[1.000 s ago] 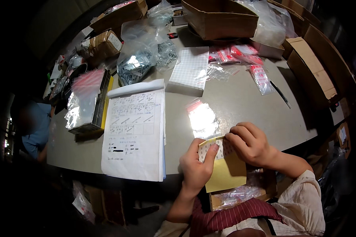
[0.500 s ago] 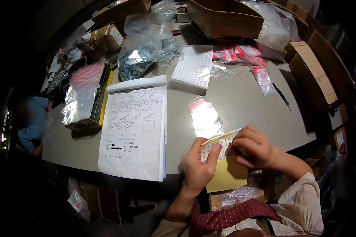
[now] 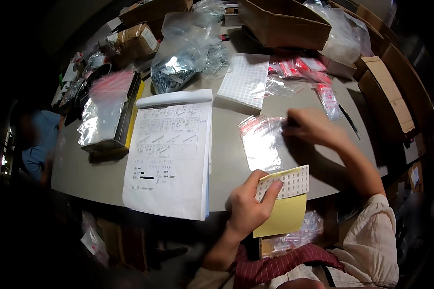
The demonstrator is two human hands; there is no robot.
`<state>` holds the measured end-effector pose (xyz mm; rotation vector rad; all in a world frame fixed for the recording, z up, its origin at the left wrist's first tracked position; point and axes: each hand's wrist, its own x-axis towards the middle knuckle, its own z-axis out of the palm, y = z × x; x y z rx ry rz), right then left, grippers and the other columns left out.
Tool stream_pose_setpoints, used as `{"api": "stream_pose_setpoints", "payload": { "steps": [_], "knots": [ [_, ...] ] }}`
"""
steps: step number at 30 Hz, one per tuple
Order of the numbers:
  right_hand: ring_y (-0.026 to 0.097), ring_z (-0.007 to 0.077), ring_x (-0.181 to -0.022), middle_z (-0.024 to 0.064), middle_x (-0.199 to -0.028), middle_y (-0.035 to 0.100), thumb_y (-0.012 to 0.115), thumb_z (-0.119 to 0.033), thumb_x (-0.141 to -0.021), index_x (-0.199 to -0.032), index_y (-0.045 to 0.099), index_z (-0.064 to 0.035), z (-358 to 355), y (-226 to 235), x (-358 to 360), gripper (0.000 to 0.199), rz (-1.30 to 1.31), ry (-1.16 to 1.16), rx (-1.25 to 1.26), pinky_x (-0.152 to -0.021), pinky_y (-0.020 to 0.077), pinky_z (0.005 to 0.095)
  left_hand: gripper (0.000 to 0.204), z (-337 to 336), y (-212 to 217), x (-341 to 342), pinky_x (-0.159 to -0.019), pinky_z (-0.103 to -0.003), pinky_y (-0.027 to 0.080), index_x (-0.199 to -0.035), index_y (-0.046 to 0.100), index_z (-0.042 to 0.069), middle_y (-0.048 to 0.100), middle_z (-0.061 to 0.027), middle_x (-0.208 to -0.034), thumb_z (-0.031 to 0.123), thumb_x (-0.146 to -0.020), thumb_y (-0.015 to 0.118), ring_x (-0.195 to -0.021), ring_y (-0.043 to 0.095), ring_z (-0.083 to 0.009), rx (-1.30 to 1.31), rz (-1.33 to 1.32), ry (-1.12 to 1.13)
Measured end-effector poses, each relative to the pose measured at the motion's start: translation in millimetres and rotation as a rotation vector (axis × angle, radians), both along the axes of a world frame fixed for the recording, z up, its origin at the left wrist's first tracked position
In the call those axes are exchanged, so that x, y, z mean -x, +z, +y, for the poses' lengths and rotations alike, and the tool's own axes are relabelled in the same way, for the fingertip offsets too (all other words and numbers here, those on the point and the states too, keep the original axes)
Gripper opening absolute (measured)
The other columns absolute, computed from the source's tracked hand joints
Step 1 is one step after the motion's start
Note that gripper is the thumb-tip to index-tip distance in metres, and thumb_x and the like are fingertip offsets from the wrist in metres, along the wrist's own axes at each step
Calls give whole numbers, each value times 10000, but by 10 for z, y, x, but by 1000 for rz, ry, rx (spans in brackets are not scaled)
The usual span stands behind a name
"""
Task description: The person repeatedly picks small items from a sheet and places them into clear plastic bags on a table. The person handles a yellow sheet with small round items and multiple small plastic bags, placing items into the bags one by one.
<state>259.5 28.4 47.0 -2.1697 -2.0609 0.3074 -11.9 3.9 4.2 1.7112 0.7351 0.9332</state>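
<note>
My left hand (image 3: 250,204) grips a sheet of small white printed stickers (image 3: 295,181) with its thumb on top. Its yellow backing paper (image 3: 282,217) hangs down below. Farther out over the table, my right hand (image 3: 314,127) has its fingers curled together at the right edge of some clear zip bags (image 3: 261,147) with red-striped tops. Whatever those fingertips pinch is too small and hidden to name. Left of the bags lies a notepad (image 3: 166,197) with handwritten notes and sketches.
Beyond the bags lies a white sheet stack with round dots (image 3: 243,79). Red-and-clear packets (image 3: 327,98) and a black pen (image 3: 349,121) are at right. A box of zip bags (image 3: 112,108), bulging bags of metal parts (image 3: 174,72) and cardboard boxes (image 3: 284,24) line the back.
My right hand has left the sticker sheet and moved up and away to the zip bags. My left hand still holds the sheet. The whole view has shifted slightly.
</note>
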Motion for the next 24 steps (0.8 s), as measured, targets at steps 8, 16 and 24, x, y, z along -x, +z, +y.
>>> {"api": "stream_pose_setpoints", "payload": {
  "steps": [8, 16, 24],
  "knots": [
    [600, 196, -733, 142, -836, 648, 767, -108, -855, -1008, 605, 20, -114, 162, -139, 257, 470, 141, -66, -686, 496, 355, 180, -6, -75, -30, -686, -305, 551, -1028, 704, -16, 754, -110, -854, 76, -887, 768, -765, 706, -143, -24, 1, 0],
    [664, 419, -873, 231, -896, 670, 747, -141, -836, -1025, 585, 37, 3, 22, -98, 306, 257, 106, -83, -753, 504, 477, 173, -13, -33, 11, -696, -272, 538, -1022, 699, -33, 750, -90, -869, 68, -898, 764, -786, 674, -97, 63, -50, 6],
    [586, 371, -1123, 207, -1171, 611, 770, -234, -871, -1264, 595, -36, -313, 77, -440, 473, 180, -22, -64, -917, 480, 473, 146, -55, -25, 37, -634, -249, 507, -967, 660, -23, 710, -51, -785, 78, -922, 757, -714, 638, -78, 154, -229, 14]
  ]
}}
